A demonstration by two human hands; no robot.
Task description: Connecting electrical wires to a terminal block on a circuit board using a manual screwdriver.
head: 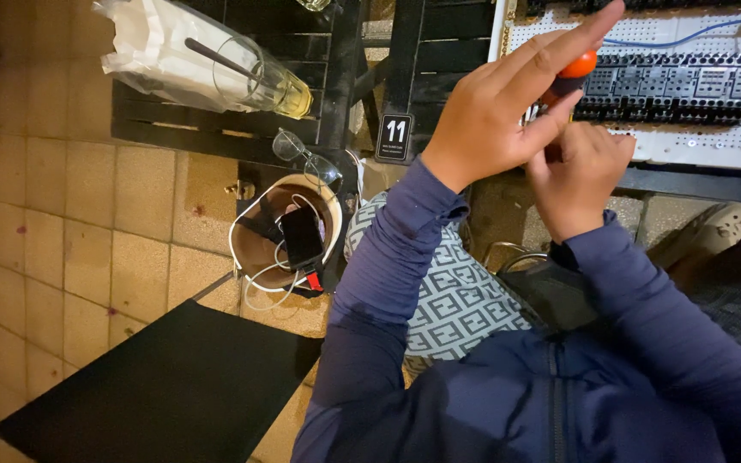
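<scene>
A drinking glass (263, 79) is lying tilted on the dark worktop (216, 129). The left hand (508, 103) and right hand (576, 176) are gripping an orange-handled screwdriver (578, 67) together, just before the terminal board (688, 86).

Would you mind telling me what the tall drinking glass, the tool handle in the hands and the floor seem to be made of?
The tall glass looks like clear, glossy glass: the table slats show through it. The tool handle, between the left hand and right hand, seems smooth orange plastic or rubber, mostly hidden. The floor appears to be matte beige ceramic tile, with grout lines.
</scene>
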